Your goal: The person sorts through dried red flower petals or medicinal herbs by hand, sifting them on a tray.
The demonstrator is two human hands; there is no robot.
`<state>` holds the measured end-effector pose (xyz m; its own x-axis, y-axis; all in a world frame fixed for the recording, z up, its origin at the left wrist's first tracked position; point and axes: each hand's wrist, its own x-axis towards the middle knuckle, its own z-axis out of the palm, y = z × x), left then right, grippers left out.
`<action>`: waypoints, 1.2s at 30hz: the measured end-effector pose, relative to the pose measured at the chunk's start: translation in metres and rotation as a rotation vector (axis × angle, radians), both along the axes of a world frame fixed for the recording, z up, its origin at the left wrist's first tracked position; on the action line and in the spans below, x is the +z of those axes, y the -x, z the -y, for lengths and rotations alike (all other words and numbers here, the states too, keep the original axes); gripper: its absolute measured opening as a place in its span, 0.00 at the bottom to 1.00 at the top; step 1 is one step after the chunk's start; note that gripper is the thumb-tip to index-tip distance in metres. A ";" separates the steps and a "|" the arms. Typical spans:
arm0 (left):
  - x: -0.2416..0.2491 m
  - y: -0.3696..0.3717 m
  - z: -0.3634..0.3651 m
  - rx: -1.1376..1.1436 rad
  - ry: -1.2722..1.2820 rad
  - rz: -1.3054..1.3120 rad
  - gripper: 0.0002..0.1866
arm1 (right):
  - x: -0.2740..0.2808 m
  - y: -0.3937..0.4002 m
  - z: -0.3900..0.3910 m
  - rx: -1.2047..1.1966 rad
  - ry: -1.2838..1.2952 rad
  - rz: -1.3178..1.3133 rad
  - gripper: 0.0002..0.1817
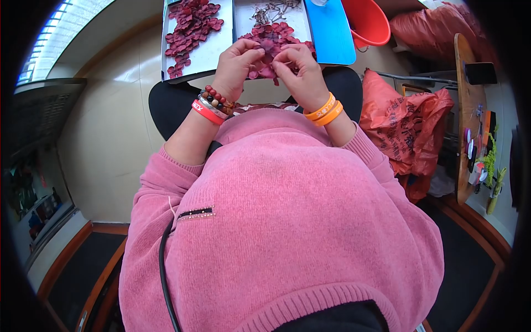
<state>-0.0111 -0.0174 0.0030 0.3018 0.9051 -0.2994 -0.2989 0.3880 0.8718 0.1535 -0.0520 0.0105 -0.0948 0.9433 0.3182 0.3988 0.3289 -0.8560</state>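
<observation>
My left hand (235, 63), with a beaded bracelet and a red band at the wrist, is closed with its thumb and forefinger pinched at a dark red fabric flower petal (269, 47). Close beside it on the right, my right hand (301, 74), with orange bands, also has its fingers curled in a pinch at the petals. What its fingertips hold is too small to make out. Below and behind the fingers lies a heap of dark red petals (282, 30) on a white tray (298, 16). Thin brown stems (274, 11) lie at the tray's far end.
Another pile of dark red petals (191, 33) lies on the left white tray (218, 41). A blue board (334, 41) and a red bucket (365, 22) are on the right. Red plastic bags (404, 122) stand near a wooden stool or board (463, 110).
</observation>
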 end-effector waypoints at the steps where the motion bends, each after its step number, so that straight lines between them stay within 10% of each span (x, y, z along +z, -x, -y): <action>1: -0.001 0.002 -0.002 0.005 -0.011 0.006 0.04 | 0.006 -0.001 0.002 0.036 -0.062 0.061 0.04; 10: 0.000 -0.001 0.002 0.023 0.011 0.025 0.05 | 0.008 -0.003 0.004 0.122 0.364 -0.304 0.04; 36: 0.003 -0.003 0.006 -0.033 -0.150 -0.121 0.06 | 0.009 -0.001 0.002 -0.005 0.280 -0.273 0.05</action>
<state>-0.0082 -0.0234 0.0058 0.3022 0.9325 -0.1979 -0.1778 0.2591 0.9493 0.1549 -0.0536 0.0199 -0.0377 0.9974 0.0617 0.1454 0.0666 -0.9871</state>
